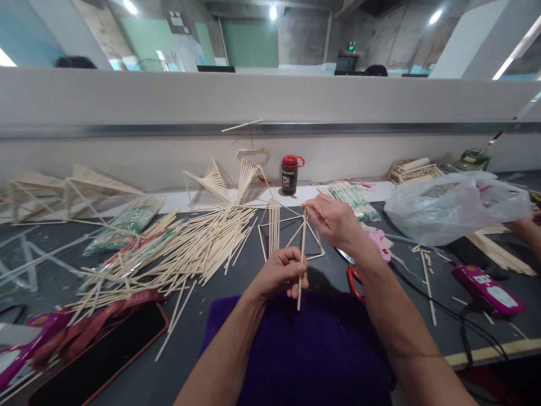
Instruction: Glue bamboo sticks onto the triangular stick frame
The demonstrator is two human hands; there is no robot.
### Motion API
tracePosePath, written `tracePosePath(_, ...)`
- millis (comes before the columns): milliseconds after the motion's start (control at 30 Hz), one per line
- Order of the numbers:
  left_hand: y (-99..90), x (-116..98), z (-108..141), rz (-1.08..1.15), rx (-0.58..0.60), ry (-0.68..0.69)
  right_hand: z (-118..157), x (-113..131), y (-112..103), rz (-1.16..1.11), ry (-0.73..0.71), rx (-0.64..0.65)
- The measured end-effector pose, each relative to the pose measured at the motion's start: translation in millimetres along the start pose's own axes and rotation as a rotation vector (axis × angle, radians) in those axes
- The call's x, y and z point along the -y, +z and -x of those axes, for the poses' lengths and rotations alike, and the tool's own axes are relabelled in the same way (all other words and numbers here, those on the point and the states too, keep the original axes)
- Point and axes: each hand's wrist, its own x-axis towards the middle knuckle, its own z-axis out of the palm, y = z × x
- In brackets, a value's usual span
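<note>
A thin wooden stick (302, 248) stands nearly upright between my two hands, above the purple cloth (296, 355). My left hand (283, 273) pinches its lower part, with the bottom end poking out below the fingers. The top end is pinched between the fingertips of my right hand (332, 220). Just behind the hands, a frame of joined sticks (323, 254) rests on the dark table, with several parallel sticks (274, 225) standing in it. A large loose pile of sticks (211, 242) spreads to the left of my left hand.
Scissors with red handles (354, 282) and a pink glue gun (378, 242) lie by my right forearm. A dark bottle (289, 175) stands at the back wall. A phone (105, 355) lies front left. Another person's hand (528, 228) is by the plastic bag (456, 206) at right.
</note>
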Motion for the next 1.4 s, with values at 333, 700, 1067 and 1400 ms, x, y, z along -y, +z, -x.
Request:
tracePosePath(333, 1.3, 0, 2, 0.015, 0.053, 0.015, 2, 4, -2, 0.027, 0.035, 0.044)
tracePosePath(700, -4.6, 1, 1, 0.061, 0.03, 0.078, -1, -11, -1, -0.528, 0.382, -0.016)
tracePosePath(1067, 0.2, -2, 3, -0.067, -0.051, -0.015, -1, -11, -11, -0.762, 0.483, -0.303)
tracePosePath(1400, -0.8, 1, -2, -0.136, -0.172, -0.074, -4, -30, -8, -0.758, 0.52, -0.474)
